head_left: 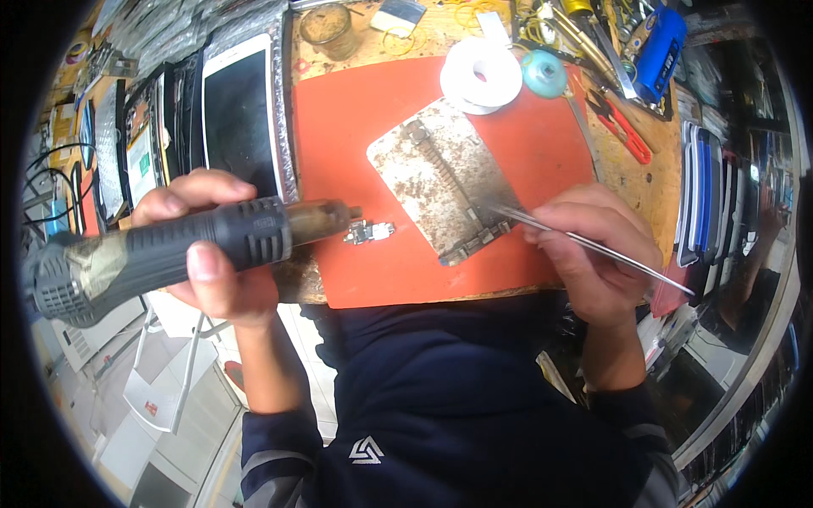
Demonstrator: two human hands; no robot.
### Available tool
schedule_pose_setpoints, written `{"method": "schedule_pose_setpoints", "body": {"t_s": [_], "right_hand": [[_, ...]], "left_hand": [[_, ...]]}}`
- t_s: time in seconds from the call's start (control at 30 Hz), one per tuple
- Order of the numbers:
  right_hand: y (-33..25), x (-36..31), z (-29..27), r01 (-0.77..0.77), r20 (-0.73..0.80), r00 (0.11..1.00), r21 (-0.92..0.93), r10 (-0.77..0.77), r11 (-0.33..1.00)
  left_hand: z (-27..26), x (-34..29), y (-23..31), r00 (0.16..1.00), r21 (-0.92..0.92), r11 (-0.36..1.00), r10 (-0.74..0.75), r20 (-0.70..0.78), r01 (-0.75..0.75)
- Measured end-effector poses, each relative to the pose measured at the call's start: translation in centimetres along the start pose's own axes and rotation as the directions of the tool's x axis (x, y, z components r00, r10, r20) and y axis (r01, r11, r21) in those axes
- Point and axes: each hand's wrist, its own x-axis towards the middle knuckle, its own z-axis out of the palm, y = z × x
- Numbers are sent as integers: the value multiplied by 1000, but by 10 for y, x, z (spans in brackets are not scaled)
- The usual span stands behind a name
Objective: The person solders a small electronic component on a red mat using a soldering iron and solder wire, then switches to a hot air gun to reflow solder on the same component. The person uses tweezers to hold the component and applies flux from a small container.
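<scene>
Curled around a black, ribbed, cylindrical heat tool point(161, 254) with a metal nozzle, the left hand point(241, 292) grips it, while the right hand point(601, 241) pinches slim silver metal tweezers point(635, 267). Their tips reach over a stained, pale rectangular metal plate point(406, 178), contact unclear; it lies askew on an orange mat point(356, 284), a small silvery part point(370, 232) between nozzle and plate.

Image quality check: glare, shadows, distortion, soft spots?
Head view: black corners, edges bending toward the rim; white spool nearly washed out; metal plate bright at upper left, darker near the tips of the tweezers; fine detail on the small silvery part too soft to make out.
</scene>
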Motion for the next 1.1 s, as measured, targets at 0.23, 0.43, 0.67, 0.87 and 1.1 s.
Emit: {"method": "schedule_pose_setpoints", "body": {"t_s": [0.23,0.43,0.67,0.87,1.1], "right_hand": [[-5,40,27,94,257,959,108,-119,990],[5,56,36,83,336,931,182,-142,980],[11,56,37,36,353,929,220,-114,975],[14,56,38,28,334,936,239,-109,971],[15,57,37,47,334,934,238,-127,970]], "left_hand": [[17,-1,-3,999,-73,997,21,43,-18],[20,-4,-3,998,-81,997,17,53,-12],[20,-4,-1,998,-89,996,-11,68,17],[21,-3,-1,997,-112,994,5,77,4],[22,-2,-3,995,-111,994,25,93,-15]]}}
